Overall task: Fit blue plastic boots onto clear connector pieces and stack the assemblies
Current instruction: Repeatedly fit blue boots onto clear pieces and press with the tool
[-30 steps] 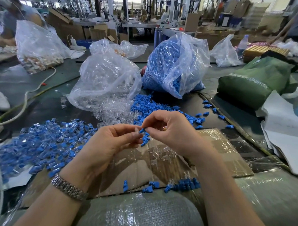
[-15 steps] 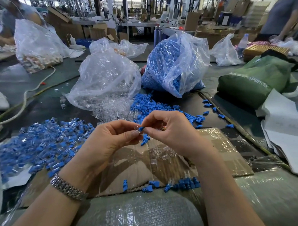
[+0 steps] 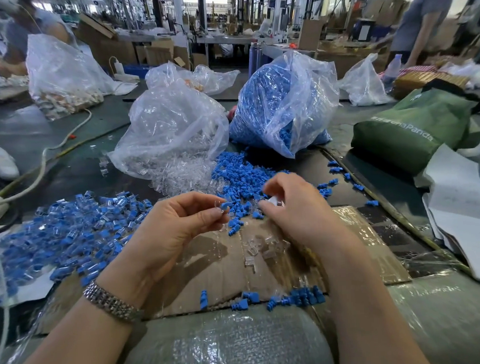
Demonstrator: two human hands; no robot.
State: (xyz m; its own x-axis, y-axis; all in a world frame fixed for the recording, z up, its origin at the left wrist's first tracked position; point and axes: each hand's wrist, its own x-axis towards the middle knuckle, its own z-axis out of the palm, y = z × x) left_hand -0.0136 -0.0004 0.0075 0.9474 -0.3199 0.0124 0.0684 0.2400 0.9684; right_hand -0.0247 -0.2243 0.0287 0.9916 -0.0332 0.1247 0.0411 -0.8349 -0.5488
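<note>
A single wide-angle head view looks forward and down from the person's own position, close over both forearms. The surface [image 3: 76, 172] fills the near and middle field, and the workshop recedes behind it at the top.

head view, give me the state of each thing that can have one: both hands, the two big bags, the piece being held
left hand: pinches a blue boot fitted on a clear connector
right hand: apart from the left, fingers curled, blurred; contents unclear
bag of clear connectors: open, spilling onto the table
bag of blue boots: open, spilling boots
pile of finished assemblies: loose heap at left
</note>
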